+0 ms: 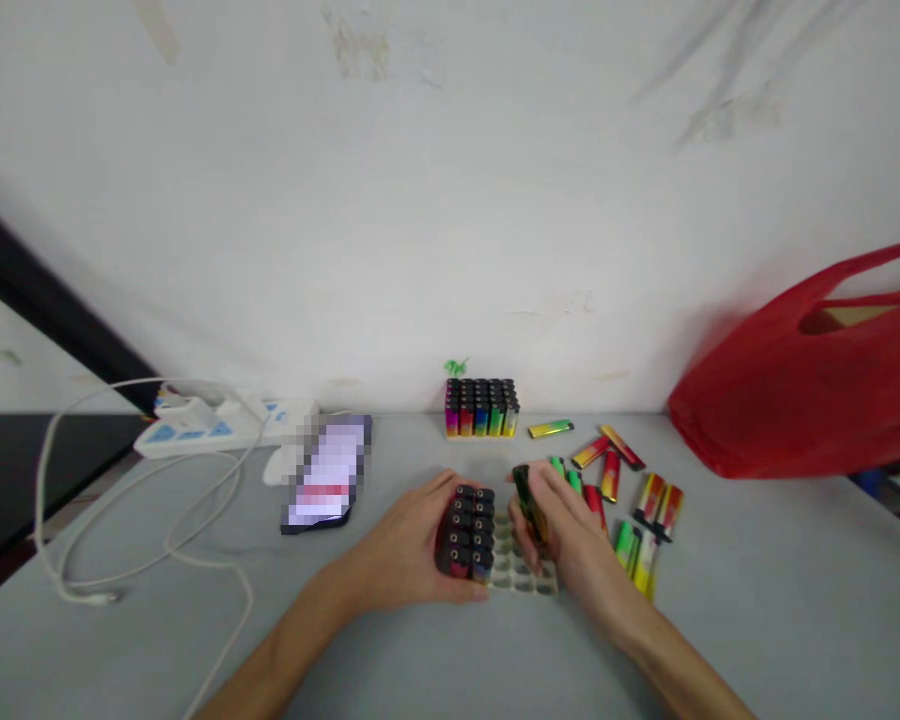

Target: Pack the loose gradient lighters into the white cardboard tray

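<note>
My left hand curls around the left side of a pale tray, fingers and thumb against the upright lighters that fill its left columns. Those lighters have black tops, with red and blue bodies showing at the near end. The tray's right-hand pockets stand bare. Above them my right hand is closed on a lighter, dark green and yellowish, held tilted; fingers partly hide it, so I cannot tell if there is more than one. Close to the right hand lie several loose green and red lighters.
A full block of lighters stands by the wall. More loose lighters are scattered to the right, before a red bag. On the left are a phone, a power strip and a looping white cable.
</note>
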Available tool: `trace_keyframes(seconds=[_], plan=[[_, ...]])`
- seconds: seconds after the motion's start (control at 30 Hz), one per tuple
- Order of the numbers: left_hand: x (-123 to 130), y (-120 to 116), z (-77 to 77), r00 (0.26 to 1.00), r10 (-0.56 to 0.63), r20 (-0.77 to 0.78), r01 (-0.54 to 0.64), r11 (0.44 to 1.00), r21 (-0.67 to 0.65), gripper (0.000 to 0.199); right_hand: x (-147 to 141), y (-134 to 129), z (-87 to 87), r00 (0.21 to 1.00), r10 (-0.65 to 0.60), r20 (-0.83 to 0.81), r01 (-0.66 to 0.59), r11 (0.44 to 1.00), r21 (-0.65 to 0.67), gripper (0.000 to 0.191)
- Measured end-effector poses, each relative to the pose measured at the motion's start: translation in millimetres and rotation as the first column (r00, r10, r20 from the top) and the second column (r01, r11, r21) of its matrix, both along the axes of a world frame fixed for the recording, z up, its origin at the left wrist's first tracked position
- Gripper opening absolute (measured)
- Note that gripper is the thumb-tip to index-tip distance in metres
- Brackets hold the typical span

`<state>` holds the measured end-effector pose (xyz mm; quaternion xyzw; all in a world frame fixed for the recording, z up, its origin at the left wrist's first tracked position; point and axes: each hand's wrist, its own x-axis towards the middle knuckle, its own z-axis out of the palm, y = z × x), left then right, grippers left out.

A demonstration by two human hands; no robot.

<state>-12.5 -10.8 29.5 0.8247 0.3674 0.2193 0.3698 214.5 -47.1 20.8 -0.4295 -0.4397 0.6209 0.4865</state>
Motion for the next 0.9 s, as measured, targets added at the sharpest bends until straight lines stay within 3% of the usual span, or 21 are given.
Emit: trace_keyframes(seconds=[0.07, 0.17, 0.37, 0.5, 0.77, 0.9], plan=[[0.0, -0.1, 0.4, 1.0, -0.006, 0.001, 0.006, 1.0, 0.007, 0.077, -0.4, -2.0, 0.8, 0.997, -0.022, 0.074, 0.013, 0.993, 0.119, 0.04], [-0.2, 0.0, -0.4, 1.0, -0.004, -0.003, 0.005, 1.0, 0.012, 0.075, 0.2, -2.4, 1.6, 0.991, -0.04, 0.132, 0.017, 0.986, 0.168, 0.031], [0.0, 0.5, -2.6, 1.0, 0.007, -0.011, -0.008, 1.0, -0.007, 0.076, 2.7, 2.5, 0.4, 0.967, -0.155, 0.201, 0.11, 0.969, 0.22, 0.033], [0.0, 0.2, -1.0, 1.0, 0.012, -0.012, -0.012, 1.0, -0.001, 0.077, 1.5, 1.7, 1.7, 0.978, -0.103, 0.183, 0.068, 0.98, 0.189, 0.032], [0.6, -0.3, -1.1, 0.999, 0.025, -0.043, -0.025, 0.999, 0.02, 0.068, 0.3, -1.3, -3.0, 0.96, -0.022, 0.28, -0.05, 0.968, 0.248, 0.024], [0.2, 0.8, -2.4, 1.0, 0.01, -0.023, -0.009, 1.0, 0.015, 0.071, 2.8, -0.8, 0.0, 0.9, -0.114, 0.42, -0.034, 0.944, 0.329, 0.021]])
